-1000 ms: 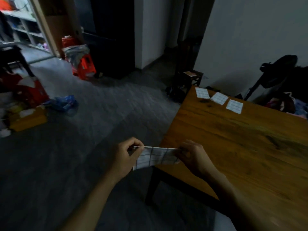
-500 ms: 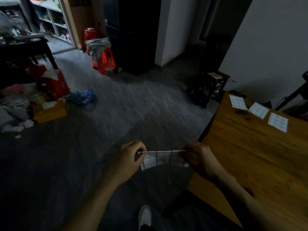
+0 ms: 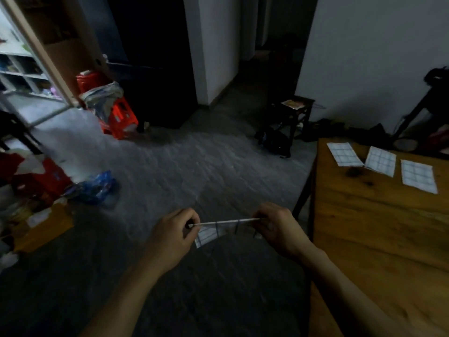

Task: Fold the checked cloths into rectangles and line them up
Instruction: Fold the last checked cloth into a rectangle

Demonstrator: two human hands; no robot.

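Checked cloth (image 3: 213,231), pinched taut between left hand (image 3: 173,235) and right hand (image 3: 277,229), now hangs off the table (image 3: 364,227) over floor, lower centre; fold unfinished.

— Any wording legible in this dim room?
— None. The red plastic crate (image 3: 119,117) and red cardboard box (image 3: 48,176) on the grey floor carry markings too blurred to read.
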